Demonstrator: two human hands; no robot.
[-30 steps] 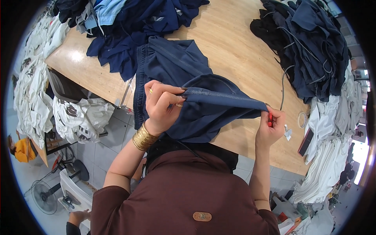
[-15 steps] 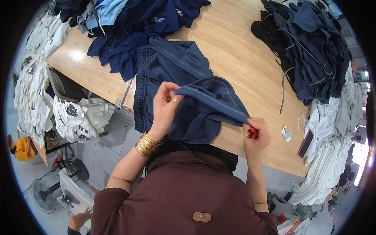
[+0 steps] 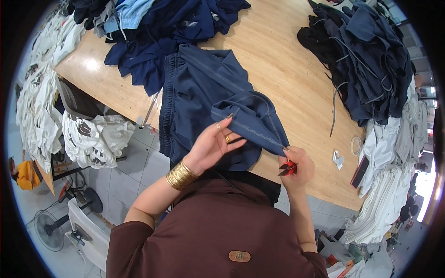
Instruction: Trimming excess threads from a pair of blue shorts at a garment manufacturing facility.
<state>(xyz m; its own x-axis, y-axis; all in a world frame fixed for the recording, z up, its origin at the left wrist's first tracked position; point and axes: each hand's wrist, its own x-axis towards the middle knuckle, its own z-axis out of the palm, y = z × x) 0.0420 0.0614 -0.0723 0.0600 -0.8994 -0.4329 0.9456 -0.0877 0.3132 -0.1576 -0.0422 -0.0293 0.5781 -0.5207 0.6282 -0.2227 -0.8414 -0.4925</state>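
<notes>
Slate-blue shorts with a gathered elastic waistband lie spread in front of me, one leg turned up so its stitched hem shows. My left hand is open at that leg, palm partly upward and fingers apart, with a fingertip against the fabric. At the hem's right corner, my right hand pinches the cloth between thumb and finger. It also holds small red thread snips in its curled fingers, their dark blades pointing left.
Navy garments are heaped at the far left of the wooden table. A dark pile with drawstrings lies at the right, near a tape roll and white stacks. White garments fill a bin at left; a fan stands below.
My left hand has let go of the hem's left end and moved right and down, its fingers spreading. The right hand has shifted slightly left and lower, still pinching the corner.
</notes>
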